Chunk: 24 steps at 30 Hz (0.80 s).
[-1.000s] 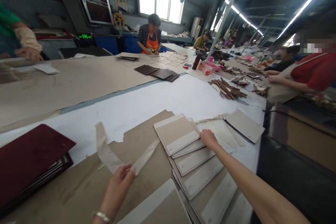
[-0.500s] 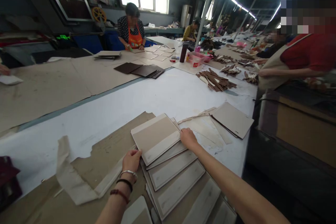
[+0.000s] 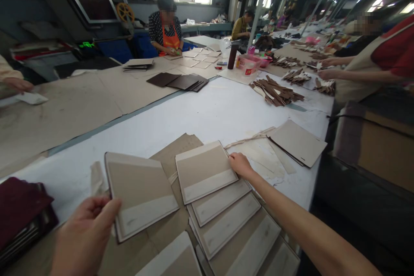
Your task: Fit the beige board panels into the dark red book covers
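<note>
A beige panel (image 3: 139,185) with dark edges and a pale strip along one side is pinched by its left edge in my left hand (image 3: 87,233), raised and tilted over the table. My right hand (image 3: 241,164) is closed at the right edge of a similar beige panel (image 3: 203,168), its fingertips partly hidden. That panel lies on top of a fanned row of like panels (image 3: 239,233), which runs down toward me. Another pale panel (image 3: 174,258) lies at the bottom, between my arms.
Dark red folded pieces (image 3: 24,215) sit at the left. Grey-beige panels (image 3: 299,142) are stacked at the right edge, with brown strips (image 3: 276,90) beyond. Dark brown panels (image 3: 177,81) and a pink basket (image 3: 247,64) stand farther back. Co-workers are around the tables.
My left hand has drawn a panel off the fanned row and moved it left, toward me. Another panel now shows under my right hand, which stays by the row. The view has shifted slightly.
</note>
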Each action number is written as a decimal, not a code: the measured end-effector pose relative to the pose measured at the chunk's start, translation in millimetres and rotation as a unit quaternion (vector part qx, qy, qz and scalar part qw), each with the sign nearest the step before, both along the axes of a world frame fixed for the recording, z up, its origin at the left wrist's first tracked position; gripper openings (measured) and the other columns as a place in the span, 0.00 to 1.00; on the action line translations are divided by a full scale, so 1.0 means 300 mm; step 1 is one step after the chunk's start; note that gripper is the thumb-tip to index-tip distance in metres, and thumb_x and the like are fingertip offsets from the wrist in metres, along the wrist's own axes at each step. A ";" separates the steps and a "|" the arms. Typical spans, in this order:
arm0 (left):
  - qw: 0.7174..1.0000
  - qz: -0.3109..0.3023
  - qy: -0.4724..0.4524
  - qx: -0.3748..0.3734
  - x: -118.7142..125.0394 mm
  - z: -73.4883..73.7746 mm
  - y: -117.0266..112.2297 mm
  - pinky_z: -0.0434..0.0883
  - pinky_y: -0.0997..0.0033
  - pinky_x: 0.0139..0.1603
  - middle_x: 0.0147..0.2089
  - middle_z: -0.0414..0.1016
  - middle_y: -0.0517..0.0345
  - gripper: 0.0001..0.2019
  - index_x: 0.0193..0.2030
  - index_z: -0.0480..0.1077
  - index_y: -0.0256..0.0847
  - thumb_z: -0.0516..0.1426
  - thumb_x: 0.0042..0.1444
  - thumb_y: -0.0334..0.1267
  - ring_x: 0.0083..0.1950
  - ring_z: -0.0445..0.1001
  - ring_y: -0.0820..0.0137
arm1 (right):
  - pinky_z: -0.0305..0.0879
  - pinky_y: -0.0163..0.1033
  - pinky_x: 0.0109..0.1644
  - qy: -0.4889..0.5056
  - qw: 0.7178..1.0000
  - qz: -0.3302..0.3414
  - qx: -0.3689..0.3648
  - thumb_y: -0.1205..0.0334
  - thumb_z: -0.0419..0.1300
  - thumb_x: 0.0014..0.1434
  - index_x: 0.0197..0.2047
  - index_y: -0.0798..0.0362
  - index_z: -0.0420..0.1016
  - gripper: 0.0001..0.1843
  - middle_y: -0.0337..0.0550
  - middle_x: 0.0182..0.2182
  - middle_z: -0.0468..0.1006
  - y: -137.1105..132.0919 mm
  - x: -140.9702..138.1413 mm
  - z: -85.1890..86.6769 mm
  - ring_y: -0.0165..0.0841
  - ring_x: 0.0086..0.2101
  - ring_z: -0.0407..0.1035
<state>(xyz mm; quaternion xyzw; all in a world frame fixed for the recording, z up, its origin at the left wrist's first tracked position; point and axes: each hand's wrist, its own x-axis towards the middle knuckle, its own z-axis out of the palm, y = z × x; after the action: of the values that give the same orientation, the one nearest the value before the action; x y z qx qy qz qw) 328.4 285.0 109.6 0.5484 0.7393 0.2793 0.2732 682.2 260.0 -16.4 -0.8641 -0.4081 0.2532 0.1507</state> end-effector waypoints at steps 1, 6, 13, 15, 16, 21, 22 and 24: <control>1.000 -0.008 0.022 -0.010 0.032 0.022 -0.009 0.65 0.68 0.23 0.17 0.68 0.64 0.12 0.25 0.64 0.44 0.52 0.39 0.50 0.21 0.67 0.67 | 0.65 0.45 0.46 0.024 1.000 -0.007 0.011 0.56 0.55 0.61 0.36 0.57 0.72 0.12 0.43 0.36 0.74 0.004 -0.011 0.007 0.34 0.39 0.69; 0.997 -0.065 0.033 0.024 0.231 0.048 0.004 0.62 0.70 0.26 0.21 0.66 0.63 0.07 0.27 0.59 0.44 0.48 0.47 0.44 0.23 0.64 0.69 | 0.66 0.38 0.34 0.145 0.987 -0.050 0.047 0.56 0.56 0.60 0.41 0.57 0.69 0.13 0.41 0.34 0.73 0.050 -0.077 0.048 0.30 0.31 0.68; 0.969 -0.242 0.021 -0.047 0.404 0.020 0.041 0.66 0.62 0.48 0.47 0.74 0.43 0.19 0.52 0.61 0.36 0.50 0.55 0.42 0.46 0.73 0.59 | 0.61 0.31 0.25 0.360 0.931 -0.023 0.053 0.51 0.45 0.64 0.37 0.57 0.70 0.20 0.43 0.30 0.74 0.090 -0.193 0.230 0.27 0.25 0.66; 0.959 -0.277 0.025 -0.054 0.430 0.021 0.037 0.65 0.60 0.50 0.50 0.72 0.42 0.28 0.55 0.60 0.35 0.55 0.51 0.49 0.49 0.71 0.56 | 0.64 0.32 0.28 0.437 0.898 0.031 0.053 0.47 0.42 0.64 0.37 0.55 0.72 0.24 0.44 0.33 0.76 0.096 -0.248 0.313 0.29 0.28 0.68; 0.956 -0.286 0.027 -0.061 0.437 0.025 0.035 0.66 0.60 0.50 0.50 0.72 0.42 0.31 0.55 0.59 0.35 0.57 0.48 0.51 0.50 0.71 0.56 | 0.66 0.33 0.30 0.479 0.873 0.073 0.046 0.47 0.41 0.65 0.37 0.55 0.73 0.26 0.45 0.34 0.76 0.102 -0.271 0.350 0.30 0.30 0.69; 0.955 -0.256 0.117 -0.092 0.412 0.068 0.043 0.68 0.63 0.44 0.43 0.75 0.49 0.19 0.53 0.63 0.39 0.50 0.54 0.36 0.43 0.74 0.59 | 0.65 0.35 0.42 0.296 0.924 0.242 0.011 0.45 0.42 0.64 0.42 0.52 0.74 0.26 0.45 0.42 0.77 0.107 -0.236 0.374 0.33 0.41 0.70; 0.953 -0.247 0.147 -0.092 0.401 0.077 0.045 0.68 0.63 0.42 0.41 0.76 0.48 0.19 0.53 0.63 0.39 0.48 0.54 0.34 0.41 0.74 0.59 | 0.64 0.37 0.46 0.203 0.954 0.219 -0.005 0.46 0.46 0.63 0.42 0.53 0.74 0.23 0.47 0.44 0.76 0.093 -0.196 0.342 0.36 0.44 0.68; 0.952 -0.228 0.186 -0.091 0.379 0.089 0.044 0.68 0.63 0.40 0.38 0.75 0.46 0.21 0.56 0.61 0.37 0.45 0.55 0.32 0.38 0.74 0.58 | 0.58 0.45 0.53 0.086 0.986 0.140 -0.029 0.56 0.52 0.62 0.44 0.59 0.72 0.16 0.58 0.48 0.71 0.051 -0.104 0.256 0.45 0.51 0.63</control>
<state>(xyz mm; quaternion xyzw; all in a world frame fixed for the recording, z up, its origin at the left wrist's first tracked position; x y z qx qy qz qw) 442.2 298.3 136.4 0.7171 0.6549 0.0343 0.2361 650.9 275.1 60.4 -0.7775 -0.5032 0.3564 0.1235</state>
